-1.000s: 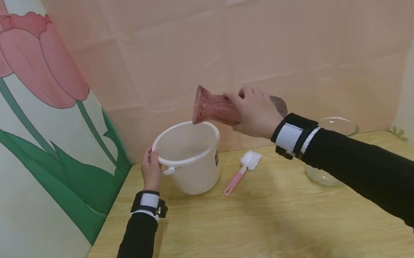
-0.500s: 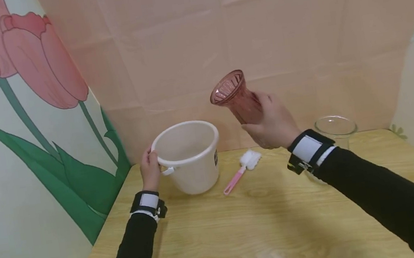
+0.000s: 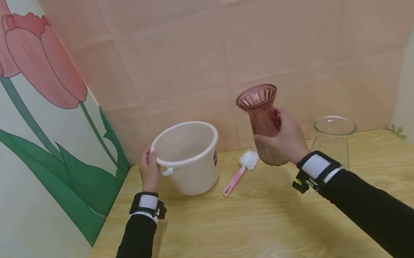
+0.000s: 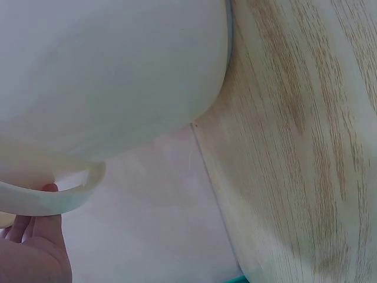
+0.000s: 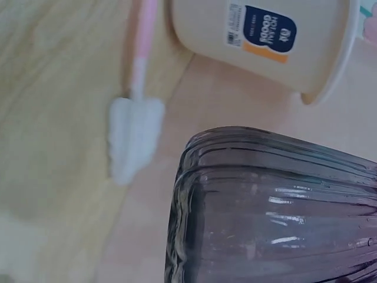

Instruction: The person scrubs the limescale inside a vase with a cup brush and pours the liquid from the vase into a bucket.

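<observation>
The person's right hand (image 3: 283, 140) held a pink ribbed glass vase (image 3: 262, 115) upright above the wooden table (image 3: 267, 225), its fingers and thumb curled round the vase's lower body and its flared mouth facing up. The vase hung in the air near the far wall, between a white plastic bucket (image 3: 188, 155) on its left and a clear glass vase (image 3: 332, 138) standing on the table to its right.

The left hand (image 3: 149, 169) gripped the bucket's left rim, beside the small lug of the handle, with the fingertips (image 4: 35, 227) curled under the edge in the left wrist view. The bucket stood on the table at the far left, close to the corner where a wall painted with a pink tulip (image 3: 44, 59) met the peach backdrop. A dark blue and orange label (image 5: 262, 32) showed on the bucket's right side.

A pink-handled brush with a white sponge head (image 3: 241, 168) lay flat on the table just right of the bucket, below and left of the raised vase. Both forearms wore black sleeves with black-and-white wrist straps.
</observation>
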